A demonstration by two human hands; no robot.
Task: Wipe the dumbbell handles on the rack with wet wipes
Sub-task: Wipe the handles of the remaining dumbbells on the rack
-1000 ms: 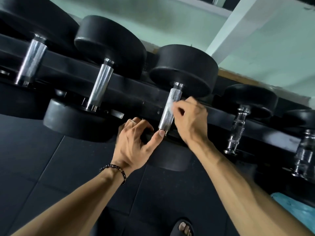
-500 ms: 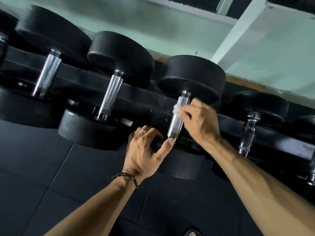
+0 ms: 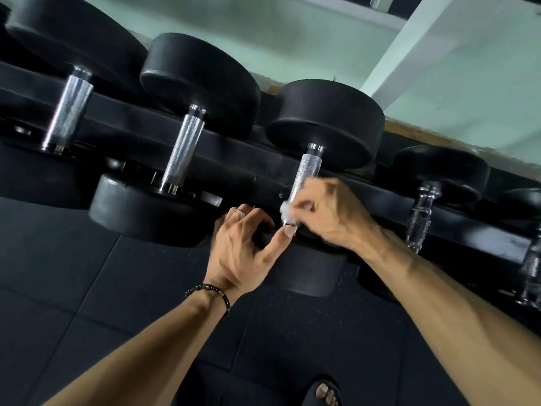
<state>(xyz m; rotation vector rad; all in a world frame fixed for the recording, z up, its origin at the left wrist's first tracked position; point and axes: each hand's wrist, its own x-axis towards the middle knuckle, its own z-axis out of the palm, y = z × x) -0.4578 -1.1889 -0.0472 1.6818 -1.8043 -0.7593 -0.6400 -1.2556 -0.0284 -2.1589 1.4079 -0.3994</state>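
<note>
Since the earlier frame, the right hand [image 3: 330, 213] has slid down the knurled handle [image 3: 304, 177] from its upper end to its lower end, near the front weight head [image 3: 307, 268]. Its fingers pinch a white wet wipe [image 3: 286, 211] against the handle. The left hand [image 3: 238, 247] rests on the front weight head with fingers loosely spread, the thumb tip just below the wipe. The dumbbell sits on the black rack [image 3: 468, 230].

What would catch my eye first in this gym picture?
A row of black dumbbells with shiny knurled handles sits on a dark rack across the upper half. At the centre, the right hand pinches a white wet wipe against the lower end of one handle, while the left hand rests on that dumbbell's near weight.
</note>
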